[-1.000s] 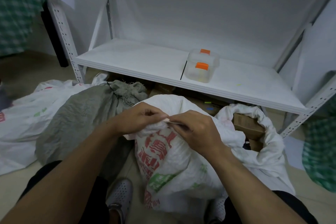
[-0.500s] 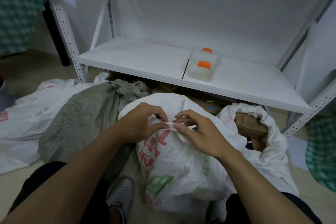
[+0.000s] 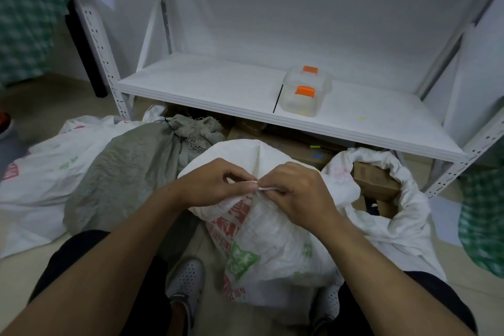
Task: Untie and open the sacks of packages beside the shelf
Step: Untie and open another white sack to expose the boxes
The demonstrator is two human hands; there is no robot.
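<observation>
A: Head view. Which step is in hand?

B: The untying of the white woven sack with red and green print (image 3: 272,240). It stands on the floor (image 3: 16,281) right in front of the person, just short of the front edge of the white metal shelf (image 3: 218,90). The left hand (image 3: 215,185) and the right hand (image 3: 297,191) meet at its gathered neck, each pinching a pale thin tie (image 3: 266,188) between thumb and fingertips.

A: Is the knot loose?

B: I cannot tell, because the fingers cover it. The neck looks closed, so I judge this sack not yet opened. The next move likely calls for a small, fine pull to work one end out of the knot. After that the mouth can be spread and rolled down.

A: And the other sacks?

B: To the right, touching this one, a white woven sack with a rolled-down rim (image 3: 403,199) is open, and brown cardboard boxes (image 3: 373,180) show inside. To the left a grey-green woven sack (image 3: 122,172) lies bulging, its neck bound by a dark tie (image 3: 167,120) and its contents hidden. Beyond it, toward the shelf's left post, a flat white plastic sack (image 3: 41,172) lies on the floor. Whether it holds anything I cannot tell.

A: And on the shelf?

B: A clear plastic box with orange latches (image 3: 305,95) sits near the middle of the board. Its contents are too faint to name.
</observation>
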